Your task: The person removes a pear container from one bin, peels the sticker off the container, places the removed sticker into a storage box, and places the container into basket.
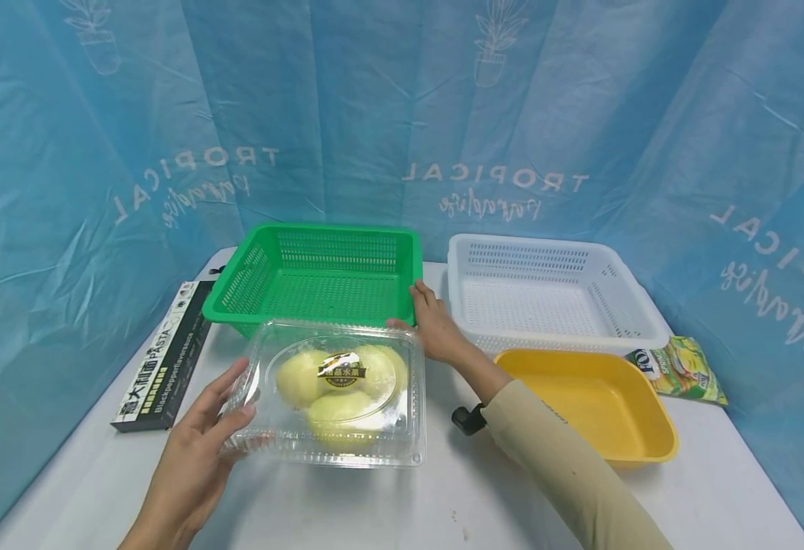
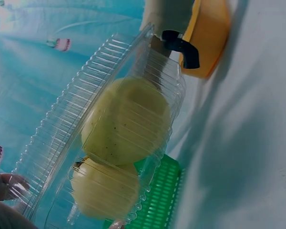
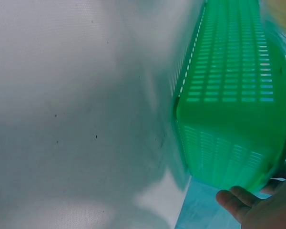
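Observation:
My left hand (image 1: 195,451) grips the left side of a clear plastic fruit box (image 1: 405,424), thumb on top. Inside are 3 round pale-yellow fruits (image 1: 305,378) under a dark and gold label on the lid. The box is raised in front of a green slotted basket (image 1: 336,228), overlapping its front edge. My right hand (image 1: 439,328) holds the basket's front right corner, thumb at the front rim and fingers along the right side. In the right wrist view, fingertips (image 3: 226,198) show beside the basket's end wall (image 3: 229,119).
A black-and-white pasta box (image 1: 164,359) lies left of the basket. To the right are a white slotted basket (image 1: 560,340), a yellow basin (image 1: 642,458) and a green snack packet (image 1: 686,370). A black curved object (image 1: 469,419) shows beside my right sleeve. Blue curtains surround the table.

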A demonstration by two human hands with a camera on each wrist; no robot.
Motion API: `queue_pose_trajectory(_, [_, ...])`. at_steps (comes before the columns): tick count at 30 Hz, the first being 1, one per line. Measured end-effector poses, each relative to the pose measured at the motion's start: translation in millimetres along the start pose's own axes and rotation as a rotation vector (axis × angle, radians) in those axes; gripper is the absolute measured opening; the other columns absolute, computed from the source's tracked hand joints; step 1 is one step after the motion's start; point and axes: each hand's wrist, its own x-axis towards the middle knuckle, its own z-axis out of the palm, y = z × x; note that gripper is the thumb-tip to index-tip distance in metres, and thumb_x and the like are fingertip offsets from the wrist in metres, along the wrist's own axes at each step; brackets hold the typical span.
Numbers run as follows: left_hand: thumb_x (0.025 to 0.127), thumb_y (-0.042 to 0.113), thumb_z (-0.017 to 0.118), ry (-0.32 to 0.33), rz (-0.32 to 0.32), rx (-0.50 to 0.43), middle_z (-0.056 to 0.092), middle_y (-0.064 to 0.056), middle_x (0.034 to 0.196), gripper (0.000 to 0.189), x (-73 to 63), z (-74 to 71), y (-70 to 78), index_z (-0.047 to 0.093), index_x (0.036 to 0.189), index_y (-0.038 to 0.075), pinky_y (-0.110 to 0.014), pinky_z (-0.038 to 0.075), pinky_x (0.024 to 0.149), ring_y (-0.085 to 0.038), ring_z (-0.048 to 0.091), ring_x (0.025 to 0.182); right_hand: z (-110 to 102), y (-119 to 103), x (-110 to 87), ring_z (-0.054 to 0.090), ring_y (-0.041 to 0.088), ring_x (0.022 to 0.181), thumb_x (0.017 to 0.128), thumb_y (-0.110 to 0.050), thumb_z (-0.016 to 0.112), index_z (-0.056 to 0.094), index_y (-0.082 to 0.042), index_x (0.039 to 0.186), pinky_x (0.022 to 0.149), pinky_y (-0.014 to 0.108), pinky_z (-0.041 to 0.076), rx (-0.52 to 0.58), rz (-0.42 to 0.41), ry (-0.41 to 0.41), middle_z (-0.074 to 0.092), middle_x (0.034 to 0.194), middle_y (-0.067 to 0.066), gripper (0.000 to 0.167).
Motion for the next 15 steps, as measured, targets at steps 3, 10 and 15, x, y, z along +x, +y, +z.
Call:
queue_pose_trajectory(3, [0.096,0.018,0.053,0.001,-0.031,-0.002,0.005,-0.005,0.159,0.060,-1.6,0.1,-6.7,0.026,0.148,0.036,-0.027,0.053,0.088,-0.012,0.034,0.129,0.5,-0.6,0.3,0.024,0.045,0.139,0.091,-0.057,0.048,0.010,-0.003,0.151,0.111,0.054,0.030,0.030,0.020,-0.015,0.005,0.160,0.014,0.089])
queue_pose_trajectory(10, [0.098,0.019,0.050,0.020,-0.098,0.008,0.005,-0.003,0.159,0.059,-4.2,-0.4,-15.5,0.026,0.147,0.038,-0.030,0.052,0.091,-0.015,0.028,0.135,-1.2,-0.5,-0.6,0.021,0.047,0.140,0.092,-0.056,0.047,0.012,-0.002,0.151,0.111,0.056,0.028,0.063,0.014,-0.030,0.004,0.160,0.013,0.088])
queue_pose_trajectory(15, [0.096,0.021,0.053,-0.003,-0.094,0.006,0.007,-0.003,0.160,0.060,-5.1,-1.5,-25.7,0.026,0.148,0.036,-0.031,0.053,0.089,-0.007,0.034,0.130,-2.1,-0.7,-0.4,0.019,0.047,0.140,0.092,-0.055,0.048,0.011,-0.003,0.151,0.111,0.056,0.028,0.076,0.028,-0.033,0.004,0.160,0.012,0.087])
